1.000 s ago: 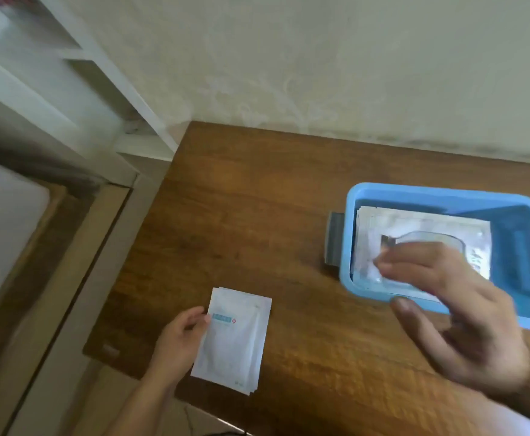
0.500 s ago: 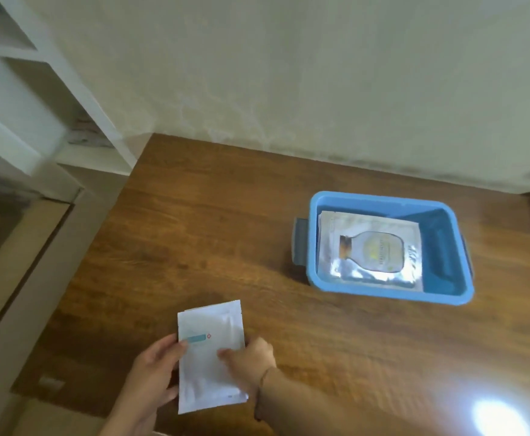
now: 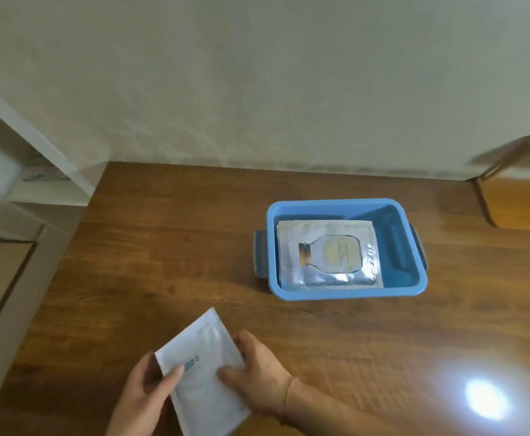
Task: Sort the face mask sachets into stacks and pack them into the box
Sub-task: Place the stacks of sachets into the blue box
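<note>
Holding: both hands grasp a stack of white sachets (image 3: 204,376) at about 7 o'clock in the head view, near the front edge of the wooden table (image 3: 169,247).
Left hand: left hand (image 3: 146,394) grips the stack's left edge, thumb curled over the top face beside a small teal label, fingers hidden beneath.
Right hand: right hand (image 3: 257,369) clasps the stack's right edge, thumb pressed on the top face, fingers wrapped round the side; a thin bracelet shows at the wrist.
White sachets: tilted, far corner pointing toward 12 o'clock; whether the stack rests on the table or is lifted off it cannot be told.
Blue box (image 3: 345,292): sits at about 2 o'clock from the hands, well apart from them, with grey handles on its left and right ends.
Silver sachets (image 3: 329,256): lie flat inside the box, against its left wall; the top one bears a printed bottle picture. Bare blue floor shows on the box's right side.
Surroundings: pale wall at 12 o'clock; white shelving at 10 o'clock; a bright light spot on the table at 4 o'clock.
</note>
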`<action>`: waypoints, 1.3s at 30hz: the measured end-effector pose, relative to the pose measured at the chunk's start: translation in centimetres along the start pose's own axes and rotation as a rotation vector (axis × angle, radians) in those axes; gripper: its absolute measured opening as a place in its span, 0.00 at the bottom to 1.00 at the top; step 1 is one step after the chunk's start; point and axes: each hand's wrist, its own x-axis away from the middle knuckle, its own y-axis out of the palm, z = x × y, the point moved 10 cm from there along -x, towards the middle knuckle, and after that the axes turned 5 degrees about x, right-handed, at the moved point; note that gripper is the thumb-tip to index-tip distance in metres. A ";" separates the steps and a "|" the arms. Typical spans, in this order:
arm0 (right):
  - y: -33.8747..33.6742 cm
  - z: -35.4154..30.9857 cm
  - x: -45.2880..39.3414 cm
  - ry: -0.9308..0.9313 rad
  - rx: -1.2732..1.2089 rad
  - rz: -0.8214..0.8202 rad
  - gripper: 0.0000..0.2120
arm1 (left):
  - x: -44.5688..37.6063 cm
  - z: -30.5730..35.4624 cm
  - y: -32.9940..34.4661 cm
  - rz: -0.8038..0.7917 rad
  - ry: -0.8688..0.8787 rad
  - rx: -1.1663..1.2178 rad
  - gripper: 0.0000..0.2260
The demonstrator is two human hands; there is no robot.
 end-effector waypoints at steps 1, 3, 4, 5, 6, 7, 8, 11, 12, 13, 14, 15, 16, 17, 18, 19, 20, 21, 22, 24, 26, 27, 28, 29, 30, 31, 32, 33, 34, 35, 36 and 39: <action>-1.0 -0.3 0.8 -0.028 0.022 -0.072 0.14 | 0.1 1.7 0.1 -0.034 0.064 -0.055 0.30; -3.1 -0.9 2.8 -0.093 0.082 -0.200 0.12 | 1.1 4.2 3.4 -0.347 0.039 -0.018 0.27; -4.2 -1.1 3.9 -0.109 0.094 -0.254 0.11 | 2.8 4.9 6.1 -0.581 -0.062 0.000 0.26; -5.1 -1.2 5.0 -0.113 0.090 -0.306 0.10 | 4.9 5.4 8.6 -0.785 -0.156 -0.023 0.26; -5.9 -1.1 5.9 -0.108 0.079 -0.352 0.10 | 6.6 5.8 10.5 -0.917 -0.210 -0.061 0.25; -6.8 -1.0 6.8 -0.099 0.058 -0.383 0.09 | 7.5 6.0 12.1 -0.994 -0.218 -0.099 0.24; -7.6 -0.7 7.4 -0.081 0.038 -0.402 0.09 | 8.2 6.3 13.5 -1.032 -0.197 -0.144 0.23; -10.3 0.6 9.0 -0.024 -0.074 -0.373 0.09 | 9.8 6.9 17.1 -1.073 -0.125 -0.214 0.25; -11.4 1.1 9.5 -0.018 -0.163 -0.330 0.09 | 10.2 7.2 18.0 -1.076 -0.142 -0.185 0.26; -12.6 1.7 10.0 -0.014 -0.289 -0.267 0.11 | 10.5 7.7 18.6 -1.071 -0.168 -0.132 0.27; -13.9 2.5 10.5 -0.004 -0.449 -0.193 0.16 | 10.7 8.4 19.1 -1.047 -0.179 -0.086 0.26; -15.1 3.3 11.0 -0.002 -0.586 -0.116 0.21 | 10.4 9.3 19.4 -0.995 -0.164 -0.060 0.25; -15.9 3.8 11.6 -0.012 -0.688 -0.053 0.24 | 10.0 10.1 19.5 -0.930 -0.141 -0.042 0.25; -16.7 3.7 12.2 -0.037 -0.753 -0.005 0.26 | 9.5 11.0 19.5 -0.858 -0.113 -0.021 0.26; -17.5 3.3 12.7 -0.079 -0.753 0.052 0.26 | 9.1 12.1 19.6 -0.784 -0.067 -0.003 0.26; -18.8 2.5 12.9 -0.133 -0.696 0.132 0.26 | 8.8 13.6 19.9 -0.726 0.003 0.010 0.24; -20.4 1.6 13.0 -0.184 -0.609 0.231 0.25 | 8.7 15.5 20.4 -0.685 0.095 0.018 0.21; -22.2 0.6 13.0 -0.217 -0.523 0.329 0.25 | 8.7 17.7 21.1 -0.655 0.204 0.008 0.20; -23.9 -0.4 12.9 -0.235 -0.457 0.411 0.24 | 8.5 19.8 21.7 -0.621 0.319 -0.017 0.20; -26.6 -1.5 11.9 -0.239 -0.359 0.519 0.23 | 7.4 23.1 22.6 -0.484 0.519 -0.159 0.21; -28.0 -1.5 10.2 -0.200 -0.279 0.555 0.24 | 5.7 24.7 23.3 -0.340 0.624 -0.384 0.22; -28.1 -1.2 9.3 -0.176 -0.245 0.552 0.25 | 4.9 24.7 23.8 -0.314 0.633 -0.491 0.24; -28.1 -0.8 8.5 -0.155 -0.201 0.548 0.26 | 4.3 24.5 24.2 -0.307 0.632 -0.597 0.28; -28.0 -0.3 7.9 -0.133 -0.140 0.548 0.27 | 3.8 24.2 24.4 -0.302 0.633 -0.699 0.31; -28.0 0.2 7.4 -0.116 -0.072 0.552 0.28 | 3.5 23.9 24.5 -0.302 0.641 -0.789 0.32; -28.0 0.5 7.1 -0.103 -0.011 0.550 0.29 | 3.4 23.7 24.6 -0.305 0.653 -0.867 0.30; -27.8 0.8 6.9 -0.093 0.037 0.535 0.30 | 3.5 23.5 24.6 -0.309 0.664 -0.942 0.27; -27.5 1.0 6.7 -0.085 0.072 0.515 0.31 | 3.7 23.4 24.7 -0.318 0.675 -1.012 0.24; -27.4 1.1 6.6 -0.080 0.103 0.500 0.32 | 4.0 23.3 24.8 -0.325 0.684 -1.078 0.20; -27.3 1.1 6.5 -0.081 0.135 0.496 0.32 | 4.4 23.2 25.0 -0.317 0.700 -1.154 0.18; -27.3 1.0 6.4 -0.084 0.164 0.499 0.31 | 4.8 23.3 25.1 -0.279 0.733 -1.256 0.19; -27.5 0.3 6.3 -0.084 0.203 0.512 0.27 | 6.3 25.0 25.2 0.027 0.914 -1.579 0.31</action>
